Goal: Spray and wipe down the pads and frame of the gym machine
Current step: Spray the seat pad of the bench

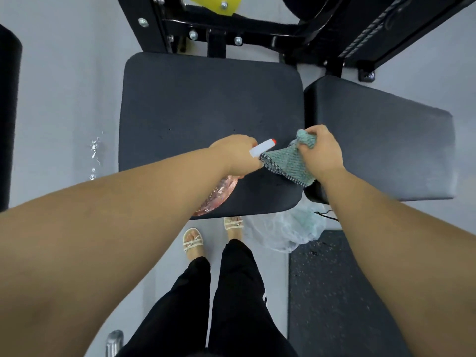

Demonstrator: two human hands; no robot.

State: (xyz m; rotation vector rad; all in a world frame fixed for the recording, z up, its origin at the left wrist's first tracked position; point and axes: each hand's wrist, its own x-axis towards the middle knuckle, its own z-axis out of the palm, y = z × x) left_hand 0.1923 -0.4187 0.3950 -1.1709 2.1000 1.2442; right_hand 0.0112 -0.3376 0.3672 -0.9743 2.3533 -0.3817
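Our left forearm [116,215] and right forearm [386,215] filled the bottom of the shot, both stretched out over the machine. Left hand [237,155] had its fingers wrapped round the neck of the spray bottle [261,148]. The white nozzle with its red tip poked out to the right, and the clear pinkish body hung below our wrist, over the near edge of the seat pad [206,104].

Right hand [322,150] had a teal cloth [288,163] bunched tight in its fingers. The rest of it hung down in a triangle, with one corner right by the nozzle. Both hands were over the near right part of the seat pad, close to the gap between it and the second pad [381,140] on the right. Couldn't tell if the cloth was actually touching the pad or just hanging above it.

Past the far edge of the seat pad was the black frame [231,29] with its bolts, and a yellow plate [219,3] right at the top. A black roller pad [7,112] sat at the far left edge.

Down on the grey floor [64,99] were some wet splashes [94,150] left of the seat pad. A clear plastic bag [286,230] lay just beside our sandals [193,240], and a dark speckled mat [334,292] lay to the right of our black trousers [231,292].
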